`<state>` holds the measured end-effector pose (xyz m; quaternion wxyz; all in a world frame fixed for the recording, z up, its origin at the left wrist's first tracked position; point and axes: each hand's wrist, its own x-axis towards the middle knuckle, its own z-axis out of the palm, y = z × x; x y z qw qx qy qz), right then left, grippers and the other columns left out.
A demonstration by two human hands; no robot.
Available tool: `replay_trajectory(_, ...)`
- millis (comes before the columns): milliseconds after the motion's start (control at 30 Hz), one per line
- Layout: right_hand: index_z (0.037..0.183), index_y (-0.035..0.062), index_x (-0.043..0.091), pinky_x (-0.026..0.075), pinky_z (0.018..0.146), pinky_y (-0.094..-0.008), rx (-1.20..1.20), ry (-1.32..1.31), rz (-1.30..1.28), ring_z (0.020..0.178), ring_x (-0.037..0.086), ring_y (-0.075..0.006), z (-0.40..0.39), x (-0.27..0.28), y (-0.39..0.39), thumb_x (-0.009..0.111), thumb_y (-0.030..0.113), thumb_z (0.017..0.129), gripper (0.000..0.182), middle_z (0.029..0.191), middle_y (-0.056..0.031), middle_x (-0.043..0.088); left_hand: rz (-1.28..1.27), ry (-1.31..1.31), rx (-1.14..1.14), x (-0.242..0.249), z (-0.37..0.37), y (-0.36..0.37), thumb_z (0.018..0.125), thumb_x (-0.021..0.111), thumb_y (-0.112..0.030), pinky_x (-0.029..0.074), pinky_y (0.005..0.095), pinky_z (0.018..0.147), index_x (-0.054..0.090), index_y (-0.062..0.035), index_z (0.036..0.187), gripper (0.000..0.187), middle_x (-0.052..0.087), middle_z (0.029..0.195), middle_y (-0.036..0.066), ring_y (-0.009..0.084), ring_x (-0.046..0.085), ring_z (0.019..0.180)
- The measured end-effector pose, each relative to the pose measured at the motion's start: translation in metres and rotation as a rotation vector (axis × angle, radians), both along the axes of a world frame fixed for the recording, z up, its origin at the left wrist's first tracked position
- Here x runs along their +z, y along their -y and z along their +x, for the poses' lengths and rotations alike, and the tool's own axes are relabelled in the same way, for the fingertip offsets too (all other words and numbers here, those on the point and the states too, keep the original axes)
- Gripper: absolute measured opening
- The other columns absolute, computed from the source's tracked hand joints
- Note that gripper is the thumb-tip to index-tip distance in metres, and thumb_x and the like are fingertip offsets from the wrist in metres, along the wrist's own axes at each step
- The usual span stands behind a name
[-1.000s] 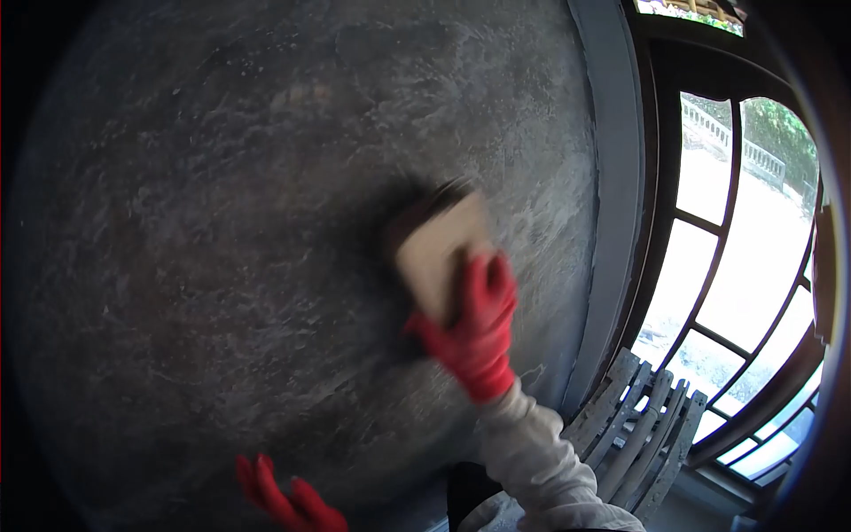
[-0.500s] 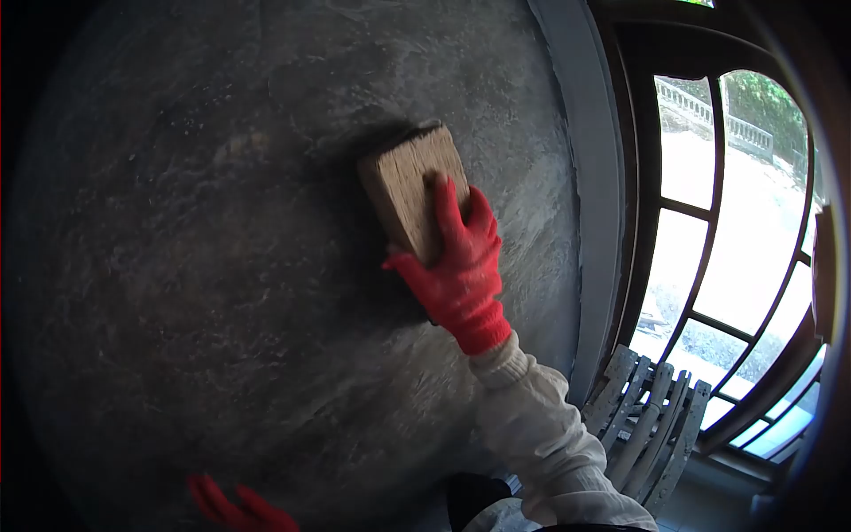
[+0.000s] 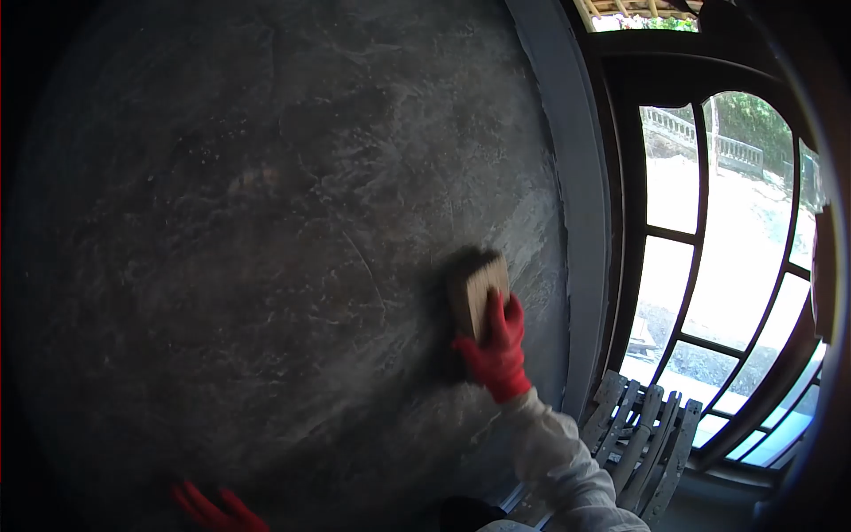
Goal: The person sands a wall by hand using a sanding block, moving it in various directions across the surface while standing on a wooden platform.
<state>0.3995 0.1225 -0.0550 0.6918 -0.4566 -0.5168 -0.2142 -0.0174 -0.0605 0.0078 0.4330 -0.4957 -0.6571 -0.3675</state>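
Note:
My right hand (image 3: 498, 352), in a red glove, grips a wooden block (image 3: 480, 293) by its sides. The block is against or very near the dark, mottled wall (image 3: 266, 266), toward its right part. My left hand (image 3: 219, 510), also gloved in red, shows only partly at the bottom left, near the wall. Its visible fingers are apart and nothing shows between them; the rest is cut off by the frame edge.
A smooth grey strip (image 3: 581, 213) borders the wall on the right. Beyond it stands a dark-framed window (image 3: 696, 235) with bright ground outside. A worn slatted wooden bench or rack (image 3: 647, 439) is at the lower right.
My right hand has moved down and slightly right along the wall with the block. My left hand has shifted slightly left and down in view. The camera view has also shifted somewhat.

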Motion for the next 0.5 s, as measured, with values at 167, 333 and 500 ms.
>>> replay_trajectory(167,0.145,0.0138,0.039,0.039,0.101,-0.0483,0.01,-0.087,-0.012,0.123,0.043,-0.0452,0.033,0.126,-0.021,0.082,0.036,0.064,0.094,0.138,-0.0276,0.04,0.147,-0.161,-0.025,-0.011,-0.025,-0.017,0.1,0.048,-0.038,0.025,0.0597,0.109,0.035,0.003,0.144,0.061,0.033,0.145,0.03,0.0484,0.031,0.134)
replay_trajectory(333,0.149,0.0091,0.03,0.031,0.111,-0.0421,-0.028,-0.23,-0.1,0.134,0.036,-0.039,0.058,-0.045,-0.036,0.075,0.026,0.072,0.091,0.143,-0.0254,0.037,0.092,-0.128,0.006,-0.01,-0.02,-0.016,0.101,0.047,-0.033,0.023,0.0607,0.109,0.031,0.0022,0.146,0.059,0.031,0.147,0.03,0.0489,0.031,0.134)
replay_trajectory(500,0.154,0.0126,0.019,0.031,0.11,-0.0397,0.137,-0.876,-0.524,0.135,0.035,-0.0361,0.066,-0.141,-0.039,0.061,0.036,0.089,0.08,0.147,-0.0229,0.029,0.162,-0.148,-0.006,-0.014,-0.021,-0.027,0.1,0.048,-0.023,0.026,0.0541,0.111,0.034,0.0022,0.144,0.053,0.034,0.147,0.027,0.0448,0.034,0.134)
